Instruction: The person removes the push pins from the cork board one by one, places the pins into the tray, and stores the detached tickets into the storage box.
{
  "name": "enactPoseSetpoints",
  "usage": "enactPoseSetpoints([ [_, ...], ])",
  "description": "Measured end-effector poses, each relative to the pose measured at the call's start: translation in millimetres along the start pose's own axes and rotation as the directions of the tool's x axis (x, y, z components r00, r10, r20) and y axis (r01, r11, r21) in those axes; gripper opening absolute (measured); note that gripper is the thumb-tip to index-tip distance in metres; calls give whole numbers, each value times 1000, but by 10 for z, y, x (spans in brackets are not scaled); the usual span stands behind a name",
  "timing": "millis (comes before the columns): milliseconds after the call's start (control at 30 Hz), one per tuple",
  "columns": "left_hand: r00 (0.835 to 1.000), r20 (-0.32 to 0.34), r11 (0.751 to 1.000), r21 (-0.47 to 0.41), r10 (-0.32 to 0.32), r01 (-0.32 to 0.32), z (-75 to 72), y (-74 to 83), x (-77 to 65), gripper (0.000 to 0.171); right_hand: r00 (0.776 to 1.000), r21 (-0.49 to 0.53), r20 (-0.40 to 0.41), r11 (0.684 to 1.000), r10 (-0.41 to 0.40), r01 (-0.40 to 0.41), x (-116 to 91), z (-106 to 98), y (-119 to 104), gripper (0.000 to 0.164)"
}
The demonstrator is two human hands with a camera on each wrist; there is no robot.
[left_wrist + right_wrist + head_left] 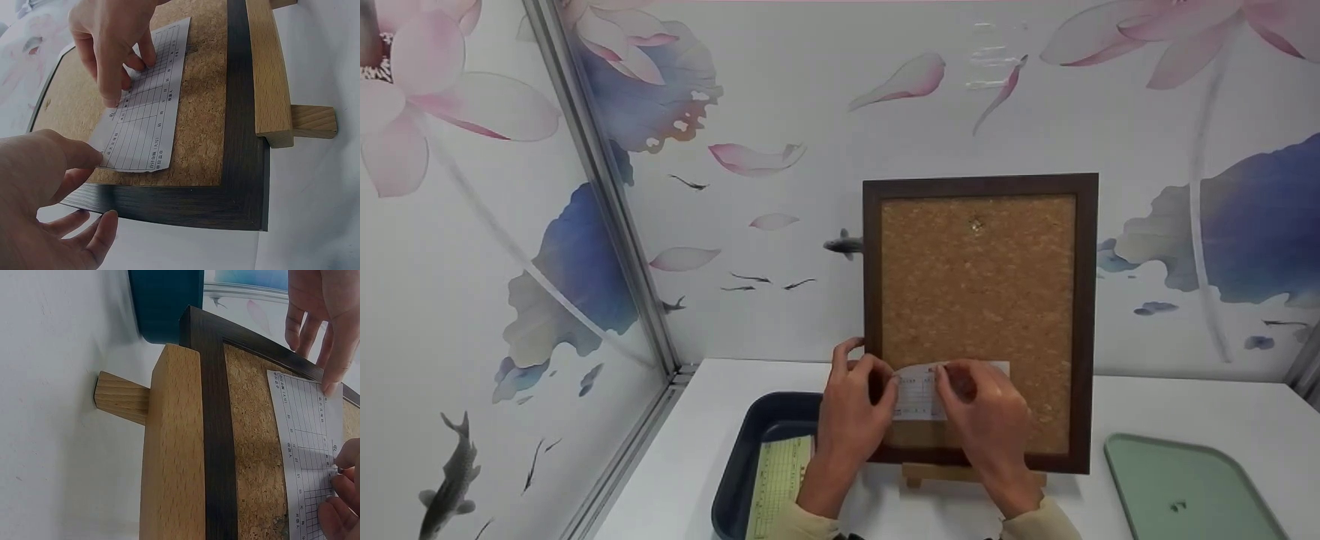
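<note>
A white printed receipt slip [916, 397] lies against the lower part of a brown-framed corkboard [975, 300]. My left hand [855, 409] pinches the slip's upper left corner, its other fingers spread by the frame's left edge. At the slip's upper edge, near the middle, my right hand [990, 412] has its thumb and fingertips together. The right wrist view shows a small dark bit of a pushpin [339, 469] between those fingertips, mostly hidden. Another clear pushpin [976, 224] sits high on the cork.
A wooden stand [274, 73] carries the board on the white table [690, 442]. To the left is a dark blue tray [733, 457] holding a yellow-green printed slip [778, 480]. On the right lies a green tray [1185, 457] with small clear pins [1177, 507]. Behind stands a flower-patterned wall.
</note>
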State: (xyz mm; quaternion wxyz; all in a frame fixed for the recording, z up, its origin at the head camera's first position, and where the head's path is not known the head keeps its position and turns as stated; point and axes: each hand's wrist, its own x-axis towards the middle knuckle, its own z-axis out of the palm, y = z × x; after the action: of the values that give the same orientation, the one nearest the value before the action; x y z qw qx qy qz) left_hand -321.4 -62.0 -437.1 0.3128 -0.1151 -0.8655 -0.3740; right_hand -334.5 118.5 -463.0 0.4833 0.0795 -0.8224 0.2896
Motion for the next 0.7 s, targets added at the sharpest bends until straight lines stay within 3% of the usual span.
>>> enactPoseSetpoints([
  [700,998,38,999,-8,-39,40,-23,22,3,9,1000,22,18,999,26,-26,0,-21,-6,14],
])
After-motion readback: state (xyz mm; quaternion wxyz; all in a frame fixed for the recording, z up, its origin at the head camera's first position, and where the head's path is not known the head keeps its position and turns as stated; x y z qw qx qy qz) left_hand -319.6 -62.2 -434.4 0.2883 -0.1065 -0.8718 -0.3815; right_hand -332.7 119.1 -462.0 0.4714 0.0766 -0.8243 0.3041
